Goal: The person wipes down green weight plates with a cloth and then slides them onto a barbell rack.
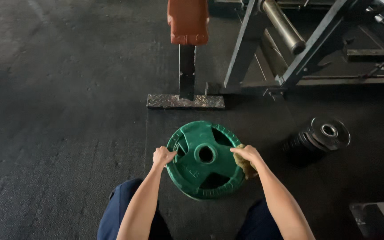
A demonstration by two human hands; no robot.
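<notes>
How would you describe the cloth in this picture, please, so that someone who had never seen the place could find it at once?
Start at the bench post with the orange pad and come down the dark floor to the green weight plate held between the person's knees. At its right rim the right hand presses a crumpled yellowish cloth. It is the only soft, pale thing there; the black plates further right are bare metal.

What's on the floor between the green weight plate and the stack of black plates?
Nothing: the head view shows bare dark floor between the green weight plate and the stack of black plates.
</notes>
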